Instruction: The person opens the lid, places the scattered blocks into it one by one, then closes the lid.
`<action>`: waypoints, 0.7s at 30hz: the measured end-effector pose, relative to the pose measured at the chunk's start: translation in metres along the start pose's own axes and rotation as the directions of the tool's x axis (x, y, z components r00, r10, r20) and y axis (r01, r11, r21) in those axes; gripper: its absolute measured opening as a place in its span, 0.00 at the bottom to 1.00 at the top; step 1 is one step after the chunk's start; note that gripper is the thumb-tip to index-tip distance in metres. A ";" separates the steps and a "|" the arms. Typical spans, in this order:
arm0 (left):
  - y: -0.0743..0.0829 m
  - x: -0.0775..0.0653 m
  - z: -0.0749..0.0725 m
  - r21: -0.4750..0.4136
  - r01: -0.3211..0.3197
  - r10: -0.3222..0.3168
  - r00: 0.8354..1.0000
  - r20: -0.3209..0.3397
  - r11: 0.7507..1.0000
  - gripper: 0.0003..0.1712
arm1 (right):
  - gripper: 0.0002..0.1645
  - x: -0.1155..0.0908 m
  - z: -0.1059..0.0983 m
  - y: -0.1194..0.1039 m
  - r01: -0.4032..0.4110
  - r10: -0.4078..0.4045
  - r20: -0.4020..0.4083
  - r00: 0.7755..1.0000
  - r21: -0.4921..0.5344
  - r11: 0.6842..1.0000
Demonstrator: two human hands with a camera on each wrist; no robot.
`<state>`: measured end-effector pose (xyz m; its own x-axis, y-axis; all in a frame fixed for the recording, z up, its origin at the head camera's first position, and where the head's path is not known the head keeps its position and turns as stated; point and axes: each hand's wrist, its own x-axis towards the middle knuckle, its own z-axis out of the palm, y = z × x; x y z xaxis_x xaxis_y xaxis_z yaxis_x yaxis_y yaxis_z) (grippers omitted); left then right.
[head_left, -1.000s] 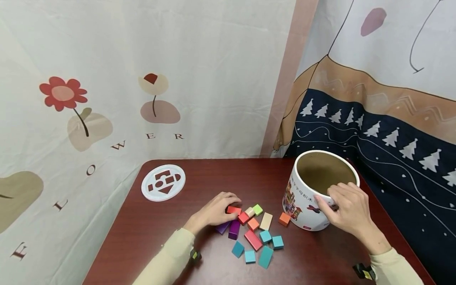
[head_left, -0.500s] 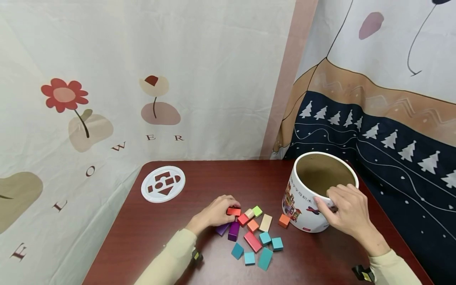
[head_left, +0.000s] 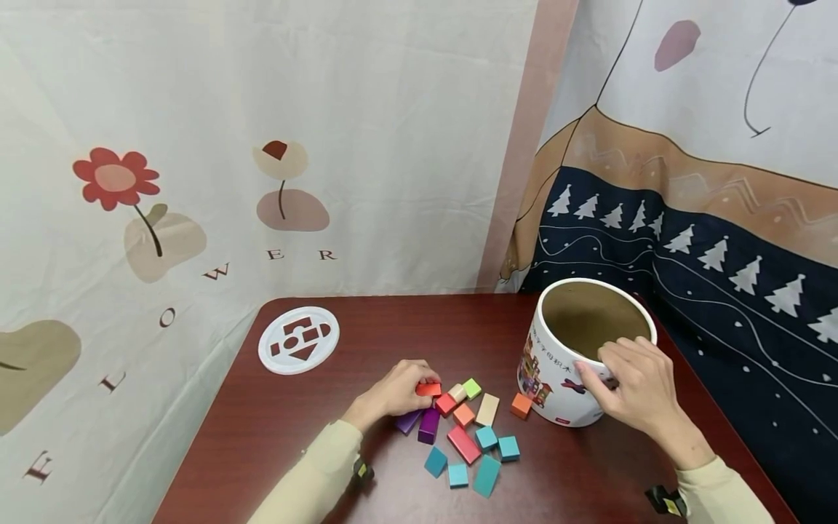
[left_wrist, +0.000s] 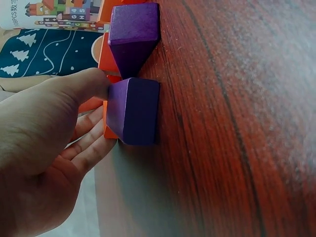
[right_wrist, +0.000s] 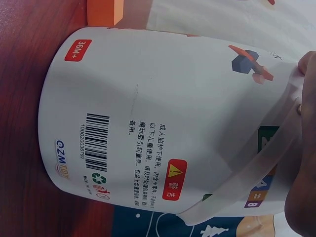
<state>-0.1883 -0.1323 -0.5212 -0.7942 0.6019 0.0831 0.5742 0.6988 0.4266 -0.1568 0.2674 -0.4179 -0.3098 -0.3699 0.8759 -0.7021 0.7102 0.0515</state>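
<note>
My left hand (head_left: 396,391) pinches a red-orange block (head_left: 428,390) between thumb and fingers, at the left end of the block cluster. Just below it lie two purple blocks, a darker one (left_wrist: 138,111) right by the thumb and another (head_left: 428,426) beside it. A large white printed bucket (head_left: 556,378) stands upright at the right of the table, its inside visible as a tan hollow. My right hand (head_left: 638,382) grips its near right rim, fingers over the edge and thumb outside. In the right wrist view a pale strap handle (right_wrist: 247,170) hangs along the bucket's side.
Red, orange, beige, green and teal blocks (head_left: 487,475) lie scattered at the table's middle. An orange block (head_left: 521,405) sits at the bucket's base. A white disc with shaped cutouts (head_left: 268,349) lies at the back left. Printed curtains border the dark red table (head_left: 366,327).
The left fingers have shifted slightly, and more of the red-orange block shows. The right hand stays on the bucket rim, and the blocks on the table keep their places.
</note>
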 end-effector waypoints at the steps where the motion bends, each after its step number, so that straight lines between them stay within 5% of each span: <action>1: 0.000 0.000 0.000 -0.002 0.000 0.000 1.000 -0.001 1.000 0.19 | 0.31 0.000 0.000 0.000 0.000 0.000 0.002 1.000 0.000 1.000; 10: 0.000 -0.001 -0.001 -0.009 0.007 -0.007 1.000 -0.016 1.000 0.18 | 0.31 0.000 -0.001 0.000 -0.002 0.001 0.007 1.000 0.004 1.000; 21: 0.001 0.006 -0.017 -0.001 -0.010 0.010 0.993 -0.116 1.000 0.18 | 0.31 0.000 -0.002 0.000 0.004 -0.004 0.001 1.000 0.003 1.000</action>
<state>-0.1960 -0.1342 -0.5053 -0.8062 0.5599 0.1911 0.5820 0.6924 0.4264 -0.1559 0.2685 -0.4175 -0.3072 -0.3735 0.8753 -0.7051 0.7070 0.0542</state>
